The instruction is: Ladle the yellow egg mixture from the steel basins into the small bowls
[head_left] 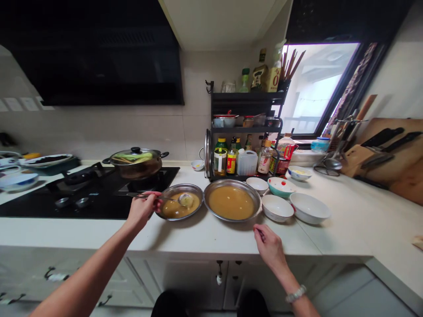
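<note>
My left hand (142,209) is closed on the handle of a metal ladle (185,200). The ladle's bowl rests in the yellowish-brown liquid of the smaller steel basin (165,195) on the white counter. A larger steel basin (209,197) full of the same liquid stands just to its right. My right hand (269,245) hovers at the counter's front edge, below the larger basin, with fingers pinched on a small dark thing I cannot make out.
Several white bowls (309,208) and a green-rimmed bowl (280,186) stand right of the basins. A lidded pot (137,162) sits on the black hob (99,193). A black rack (244,132) holds bottles and jars. Knives (383,137) and boards lean at the right.
</note>
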`<state>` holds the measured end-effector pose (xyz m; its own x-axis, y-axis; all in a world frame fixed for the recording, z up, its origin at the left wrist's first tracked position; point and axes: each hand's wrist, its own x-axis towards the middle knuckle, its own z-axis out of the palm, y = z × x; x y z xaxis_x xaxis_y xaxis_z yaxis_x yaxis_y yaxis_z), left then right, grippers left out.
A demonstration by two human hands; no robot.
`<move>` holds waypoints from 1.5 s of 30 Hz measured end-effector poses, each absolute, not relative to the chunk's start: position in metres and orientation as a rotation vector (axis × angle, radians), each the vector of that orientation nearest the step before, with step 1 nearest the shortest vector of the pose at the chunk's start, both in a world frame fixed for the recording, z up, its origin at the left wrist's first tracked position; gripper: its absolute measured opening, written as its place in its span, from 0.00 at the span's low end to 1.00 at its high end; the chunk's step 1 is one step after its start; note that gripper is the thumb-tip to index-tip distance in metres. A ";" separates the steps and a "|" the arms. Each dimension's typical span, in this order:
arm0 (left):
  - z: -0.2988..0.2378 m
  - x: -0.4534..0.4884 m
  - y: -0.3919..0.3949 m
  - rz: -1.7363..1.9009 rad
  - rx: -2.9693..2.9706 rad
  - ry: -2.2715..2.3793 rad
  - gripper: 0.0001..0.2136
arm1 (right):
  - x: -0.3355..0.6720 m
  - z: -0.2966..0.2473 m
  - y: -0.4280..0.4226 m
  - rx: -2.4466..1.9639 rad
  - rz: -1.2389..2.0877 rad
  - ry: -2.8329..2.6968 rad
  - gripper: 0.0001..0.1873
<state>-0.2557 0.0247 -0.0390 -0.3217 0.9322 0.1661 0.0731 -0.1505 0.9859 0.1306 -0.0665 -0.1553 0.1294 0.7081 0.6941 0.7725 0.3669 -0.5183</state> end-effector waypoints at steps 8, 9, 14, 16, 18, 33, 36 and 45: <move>-0.031 -0.258 0.031 1.613 1.047 1.275 0.09 | 0.132 -0.160 -0.064 -1.348 -0.131 -1.618 0.12; -0.029 -0.257 0.032 1.610 1.044 1.263 0.09 | 0.132 -0.160 -0.064 -1.346 -0.134 -1.619 0.12; -0.011 -0.237 0.033 1.594 1.036 1.214 0.09 | 0.130 -0.159 -0.065 -1.333 -0.142 -1.615 0.12; -0.004 -0.223 0.033 1.579 1.059 1.192 0.08 | 0.130 -0.159 -0.065 -1.332 -0.147 -1.614 0.12; 0.000 -0.208 0.033 1.561 1.105 1.175 0.08 | 0.130 -0.159 -0.065 -1.333 -0.152 -1.614 0.12; -0.017 -0.164 0.015 1.321 2.261 1.046 0.10 | 0.130 -0.163 -0.065 -1.333 -0.167 -1.622 0.11; -0.015 -0.185 0.017 1.466 1.995 1.161 0.11 | 0.130 -0.162 -0.065 -1.323 -0.159 -1.616 0.11; -0.038 -0.249 0.015 1.377 1.840 1.612 0.11 | 0.129 -0.160 -0.065 -1.314 -0.183 -1.609 0.12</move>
<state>-0.2486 0.0152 -0.0377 -0.1090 0.8930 0.4367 0.5710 -0.3033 0.7629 0.1292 -0.0652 -0.1598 0.1004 0.6493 0.7539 0.8019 0.3957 -0.4477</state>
